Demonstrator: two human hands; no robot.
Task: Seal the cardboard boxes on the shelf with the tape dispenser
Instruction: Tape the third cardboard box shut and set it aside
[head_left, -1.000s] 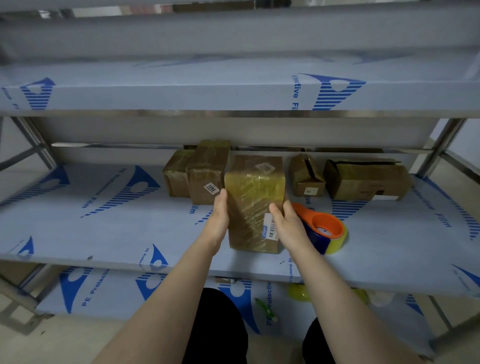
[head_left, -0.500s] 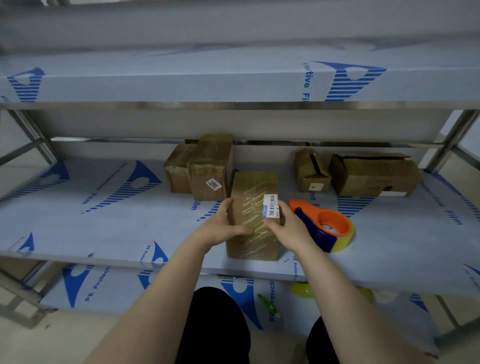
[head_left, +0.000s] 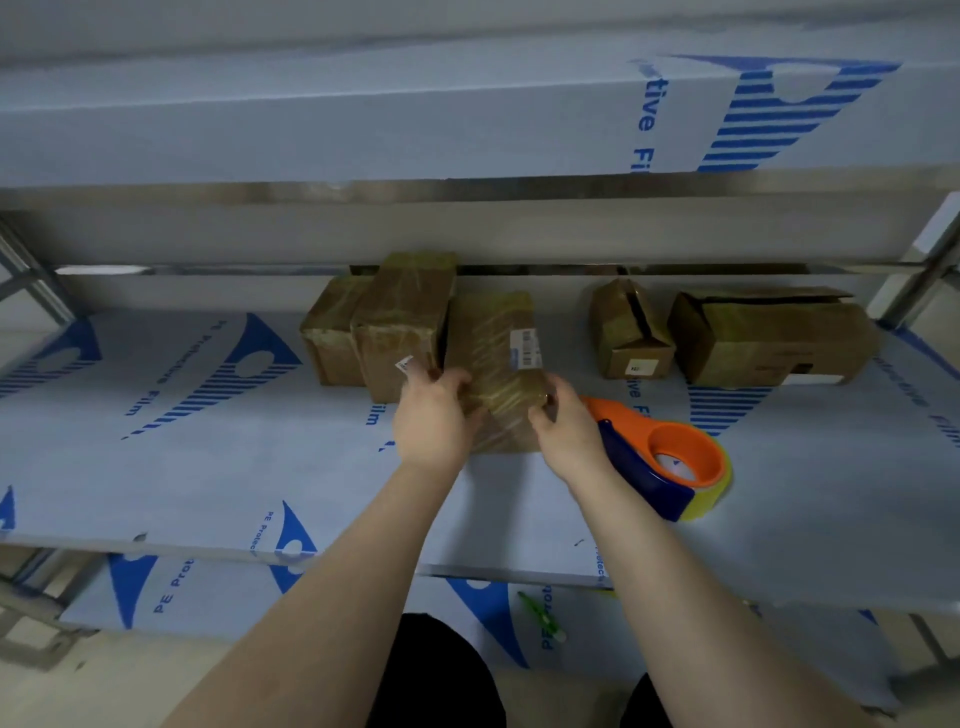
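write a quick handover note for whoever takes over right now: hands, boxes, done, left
The left hand grips the near left corner of the middle box; the right hand grips its near right corner.
The box lies on the shelf, beside the tall box, with the low box further left.
The tape dispenser lies free on the shelf, right of the right hand.
Done, it seems: those three boxes are taped.
Left: the small box and the long box at the right, top seams look open.
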